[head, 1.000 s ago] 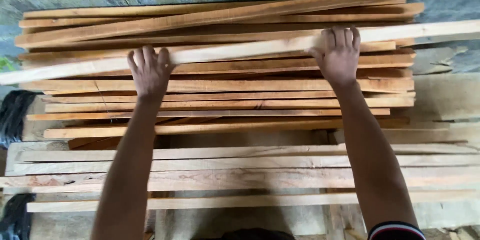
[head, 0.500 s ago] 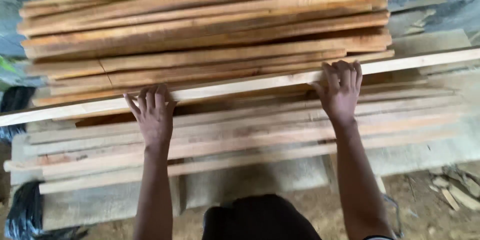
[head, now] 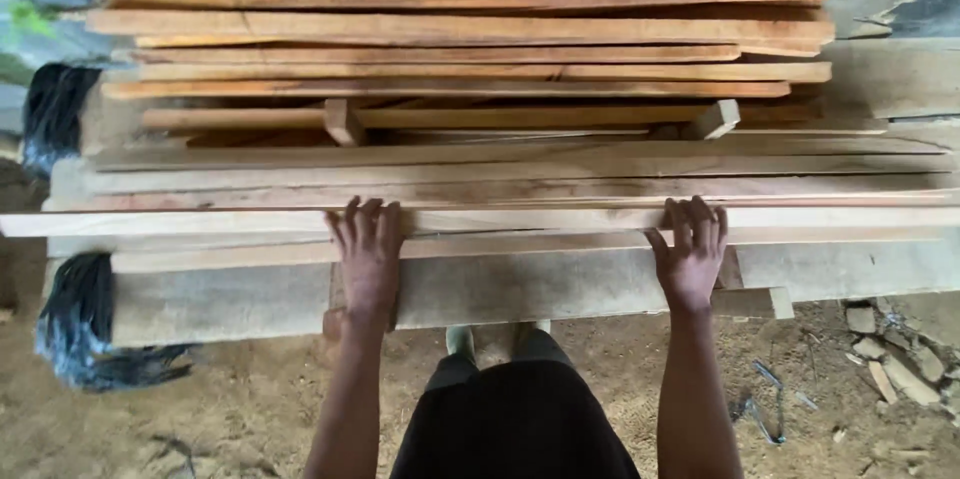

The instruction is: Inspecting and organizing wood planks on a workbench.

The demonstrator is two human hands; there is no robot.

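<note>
A long pale wooden plank (head: 530,220) lies crosswise over the near edge of a wood stack, reaching past both sides of the view. My left hand (head: 368,257) grips it left of centre, fingers curled over its top. My right hand (head: 690,257) grips it right of centre the same way. Behind the plank rise layers of reddish-brown boards (head: 470,29), stacked with small spacer blocks (head: 343,122) between them.
Thick pale slabs (head: 250,299) form the stack's low front edge. Black plastic sheeting (head: 85,324) hangs at the left. Below is sandy ground with sawdust; stone chips and scraps (head: 885,359) lie at the right. My legs and feet (head: 500,339) stand against the stack.
Both hands have pulled the long plank off the upper pile toward me, down to the stack's near edge. The view has tilted down, showing ground and my legs.
</note>
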